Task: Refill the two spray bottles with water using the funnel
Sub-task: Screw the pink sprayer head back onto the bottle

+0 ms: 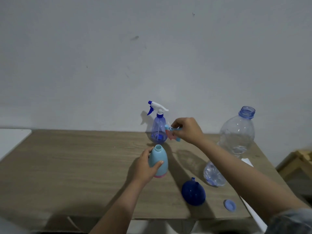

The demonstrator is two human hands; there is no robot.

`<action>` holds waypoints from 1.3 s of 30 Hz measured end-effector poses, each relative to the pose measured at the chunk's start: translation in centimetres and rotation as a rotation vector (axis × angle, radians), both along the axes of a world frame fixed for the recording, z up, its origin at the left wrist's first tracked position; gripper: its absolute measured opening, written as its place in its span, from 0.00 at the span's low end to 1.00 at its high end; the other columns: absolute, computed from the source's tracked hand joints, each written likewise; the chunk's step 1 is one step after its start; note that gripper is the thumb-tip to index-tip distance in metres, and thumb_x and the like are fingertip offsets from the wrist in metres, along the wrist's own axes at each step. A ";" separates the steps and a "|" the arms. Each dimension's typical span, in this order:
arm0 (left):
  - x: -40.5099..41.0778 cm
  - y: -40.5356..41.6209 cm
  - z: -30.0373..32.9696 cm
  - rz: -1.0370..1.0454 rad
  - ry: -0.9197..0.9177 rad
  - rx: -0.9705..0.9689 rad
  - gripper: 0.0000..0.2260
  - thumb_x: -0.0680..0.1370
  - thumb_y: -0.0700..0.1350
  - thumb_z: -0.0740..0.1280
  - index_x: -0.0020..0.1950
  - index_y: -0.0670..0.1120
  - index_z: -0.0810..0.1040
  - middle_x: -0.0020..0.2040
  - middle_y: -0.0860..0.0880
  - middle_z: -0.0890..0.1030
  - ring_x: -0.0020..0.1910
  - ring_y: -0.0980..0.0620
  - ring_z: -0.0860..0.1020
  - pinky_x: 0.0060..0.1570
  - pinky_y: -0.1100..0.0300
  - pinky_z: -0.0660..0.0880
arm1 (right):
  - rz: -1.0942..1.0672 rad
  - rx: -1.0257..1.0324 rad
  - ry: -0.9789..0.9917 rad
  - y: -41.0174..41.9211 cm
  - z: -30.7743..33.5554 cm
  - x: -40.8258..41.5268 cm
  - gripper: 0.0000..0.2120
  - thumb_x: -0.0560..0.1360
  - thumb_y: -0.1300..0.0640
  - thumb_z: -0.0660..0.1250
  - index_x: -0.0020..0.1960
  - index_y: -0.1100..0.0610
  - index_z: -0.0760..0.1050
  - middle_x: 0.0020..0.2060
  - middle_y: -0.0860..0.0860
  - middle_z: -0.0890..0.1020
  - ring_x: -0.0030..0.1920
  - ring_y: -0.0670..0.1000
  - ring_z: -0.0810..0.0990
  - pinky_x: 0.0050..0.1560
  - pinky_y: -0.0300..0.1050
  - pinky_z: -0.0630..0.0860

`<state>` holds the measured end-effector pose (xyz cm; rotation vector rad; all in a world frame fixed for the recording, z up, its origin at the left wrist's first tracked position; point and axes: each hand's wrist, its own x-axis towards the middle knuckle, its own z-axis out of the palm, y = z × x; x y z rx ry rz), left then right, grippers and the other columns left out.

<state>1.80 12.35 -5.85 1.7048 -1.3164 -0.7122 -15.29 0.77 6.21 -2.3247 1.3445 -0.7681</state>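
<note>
While left hand steadies bottle — right hand holds sprayer.

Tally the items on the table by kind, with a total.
Spray bottles: 2 (light blue, purple)
Spray head, off, in right hand: 1
Water bottles: 2 (big, small)
Funnel: 1
Cap: 1
Total: 7

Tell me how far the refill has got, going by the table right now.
Done: the light blue spray bottle is open, its neck bare. In hand: the left hand steadies it while the right hand holds its spray head off to the side. Left: the funnel lies unused on the table, the purple spray bottle still wears its trigger, and no pouring shows.
</note>
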 end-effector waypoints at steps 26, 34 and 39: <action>0.1 0.1 0.8 -0.053 -0.011 -0.010 0.24 0.69 0.50 0.75 0.62 0.51 0.72 0.56 0.56 0.78 0.53 0.57 0.76 0.40 0.76 0.68 | 0.013 -0.031 -0.685 5.8 7.6 0.1 0.14 0.69 0.66 0.73 0.46 0.49 0.76 0.45 0.52 0.80 0.35 0.55 0.84 0.40 0.47 0.81; 0.0 -0.1 0.8 -0.037 0.018 0.011 0.23 0.68 0.49 0.77 0.60 0.50 0.72 0.55 0.54 0.79 0.54 0.54 0.77 0.41 0.73 0.67 | 0.014 -0.127 -0.781 5.7 9.6 0.7 0.15 0.68 0.65 0.75 0.46 0.49 0.76 0.43 0.46 0.81 0.40 0.48 0.81 0.44 0.54 0.82; -0.1 0.1 1.1 -0.037 -0.003 0.017 0.23 0.69 0.49 0.76 0.61 0.50 0.72 0.55 0.53 0.78 0.53 0.54 0.77 0.39 0.73 0.66 | 0.019 -0.079 -0.782 5.5 7.7 1.6 0.15 0.68 0.62 0.76 0.44 0.45 0.76 0.43 0.49 0.81 0.39 0.62 0.81 0.43 0.60 0.81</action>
